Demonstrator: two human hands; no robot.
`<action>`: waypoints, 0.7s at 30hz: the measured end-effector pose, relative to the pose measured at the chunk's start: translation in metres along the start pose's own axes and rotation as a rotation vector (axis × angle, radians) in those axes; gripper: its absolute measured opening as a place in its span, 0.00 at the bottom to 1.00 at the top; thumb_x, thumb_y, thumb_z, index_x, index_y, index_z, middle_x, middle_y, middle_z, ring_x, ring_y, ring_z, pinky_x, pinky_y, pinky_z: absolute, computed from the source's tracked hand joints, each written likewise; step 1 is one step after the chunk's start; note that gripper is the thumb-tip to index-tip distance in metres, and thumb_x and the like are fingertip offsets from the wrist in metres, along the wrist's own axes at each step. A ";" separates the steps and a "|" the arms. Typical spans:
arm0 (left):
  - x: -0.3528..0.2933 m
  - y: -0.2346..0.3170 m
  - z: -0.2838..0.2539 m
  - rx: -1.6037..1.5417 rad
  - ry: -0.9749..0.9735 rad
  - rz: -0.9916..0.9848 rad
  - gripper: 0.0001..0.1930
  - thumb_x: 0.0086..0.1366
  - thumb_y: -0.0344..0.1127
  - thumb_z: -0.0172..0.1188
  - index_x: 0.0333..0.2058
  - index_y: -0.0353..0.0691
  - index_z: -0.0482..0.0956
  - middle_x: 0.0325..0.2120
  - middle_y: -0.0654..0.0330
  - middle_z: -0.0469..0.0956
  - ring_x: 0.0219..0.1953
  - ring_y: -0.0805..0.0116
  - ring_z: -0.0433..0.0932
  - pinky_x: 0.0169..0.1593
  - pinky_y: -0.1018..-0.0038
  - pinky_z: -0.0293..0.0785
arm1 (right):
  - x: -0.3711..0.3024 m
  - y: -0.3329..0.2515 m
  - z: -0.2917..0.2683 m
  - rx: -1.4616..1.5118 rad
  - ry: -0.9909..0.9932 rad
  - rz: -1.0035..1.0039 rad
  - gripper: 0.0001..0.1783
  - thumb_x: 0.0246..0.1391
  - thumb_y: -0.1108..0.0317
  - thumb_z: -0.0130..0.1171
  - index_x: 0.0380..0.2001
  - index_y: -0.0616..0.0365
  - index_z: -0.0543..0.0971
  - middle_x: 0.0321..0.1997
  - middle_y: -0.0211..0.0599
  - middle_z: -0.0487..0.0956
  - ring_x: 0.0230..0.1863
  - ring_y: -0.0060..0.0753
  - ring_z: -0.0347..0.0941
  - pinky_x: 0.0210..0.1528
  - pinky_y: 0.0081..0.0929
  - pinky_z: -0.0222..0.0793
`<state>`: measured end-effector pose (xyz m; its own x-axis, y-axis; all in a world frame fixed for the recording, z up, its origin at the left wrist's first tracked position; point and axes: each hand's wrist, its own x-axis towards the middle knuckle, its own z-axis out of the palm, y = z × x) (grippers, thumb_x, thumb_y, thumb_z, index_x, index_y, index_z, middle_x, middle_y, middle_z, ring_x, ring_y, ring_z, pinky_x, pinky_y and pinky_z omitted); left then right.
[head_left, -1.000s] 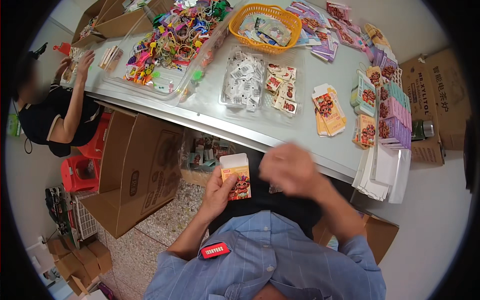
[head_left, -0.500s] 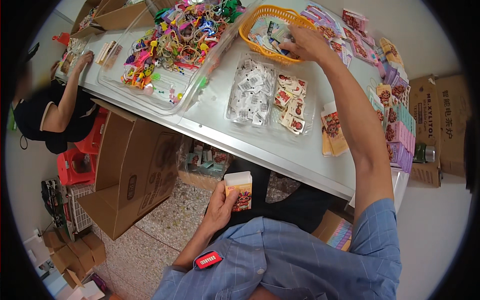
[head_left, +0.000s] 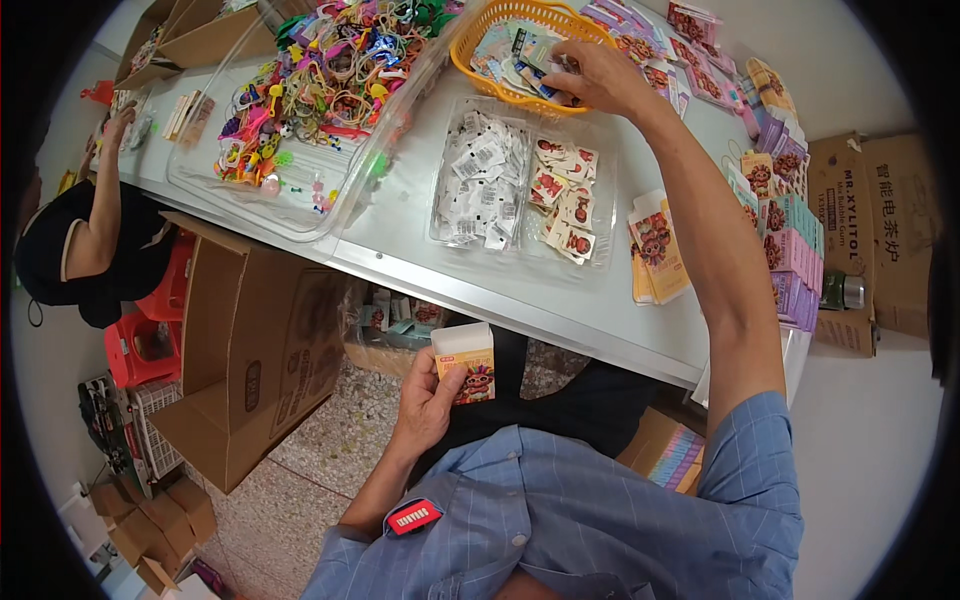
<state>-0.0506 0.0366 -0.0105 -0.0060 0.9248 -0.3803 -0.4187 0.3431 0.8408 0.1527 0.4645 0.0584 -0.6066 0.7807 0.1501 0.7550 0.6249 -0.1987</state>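
Observation:
My left hand point(head_left: 425, 408) is closed round a small yellow-orange carton point(head_left: 467, 365) with a cartoon figure on its front, held upright near my lap. The carton's white top edge faces up. My right hand point(head_left: 592, 78) reaches into a yellow plastic basket point(head_left: 463, 62) at the far side of the table. Flat, pale blue and green printed cards point(head_left: 503, 52) lie in that basket. Its fingers are bent down among them, with their tips partly hidden, so what they grip is unclear.
Nearer me are a clear tray of white sachets point(head_left: 480, 180) and one of small printed packets point(head_left: 567, 200). Yellow cartons point(head_left: 657, 250) and stacked colourful boxes point(head_left: 790, 240) stand right. A large clear bin holds bright trinkets point(head_left: 340, 80). A co-worker point(head_left: 90, 230) works at left, beyond an open cardboard box point(head_left: 250, 350).
The view has shifted slightly. My right hand stays in the basket, where the cards around its fingers have moved. My left hand still holds the carton. The co-worker's arm has shifted.

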 end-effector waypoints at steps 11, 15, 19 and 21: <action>0.002 0.008 0.010 -0.018 -0.013 0.077 0.16 0.71 0.26 0.57 0.55 0.32 0.67 0.46 0.56 0.79 0.47 0.74 0.78 0.53 0.76 0.75 | -0.012 0.006 -0.017 -0.120 0.386 0.042 0.12 0.58 0.64 0.57 0.39 0.61 0.81 0.34 0.44 0.83 0.36 0.41 0.82 0.39 0.35 0.75; 0.003 0.009 0.010 -0.032 -0.015 0.099 0.16 0.70 0.27 0.57 0.54 0.33 0.67 0.46 0.57 0.79 0.47 0.74 0.78 0.52 0.76 0.75 | -0.022 -0.003 -0.030 0.209 0.356 0.160 0.12 0.58 0.67 0.59 0.42 0.61 0.80 0.35 0.43 0.83 0.33 0.37 0.80 0.39 0.32 0.75; 0.004 0.005 0.011 -0.017 -0.033 0.137 0.15 0.70 0.27 0.58 0.53 0.33 0.68 0.45 0.57 0.79 0.47 0.74 0.78 0.52 0.76 0.75 | -0.032 -0.010 -0.033 0.302 0.375 0.155 0.15 0.59 0.68 0.60 0.49 0.56 0.80 0.34 0.40 0.84 0.32 0.29 0.79 0.37 0.27 0.74; 0.004 0.002 0.011 -0.008 -0.037 0.138 0.15 0.70 0.27 0.58 0.53 0.33 0.69 0.45 0.57 0.80 0.46 0.74 0.78 0.52 0.76 0.75 | -0.033 -0.012 -0.034 0.311 0.384 0.093 0.15 0.59 0.68 0.61 0.49 0.55 0.82 0.33 0.38 0.84 0.32 0.27 0.78 0.37 0.26 0.73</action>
<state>-0.0418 0.0428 -0.0066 -0.0305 0.9687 -0.2462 -0.4237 0.2105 0.8810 0.1722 0.4314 0.0885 -0.3612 0.8157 0.4519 0.6558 0.5667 -0.4988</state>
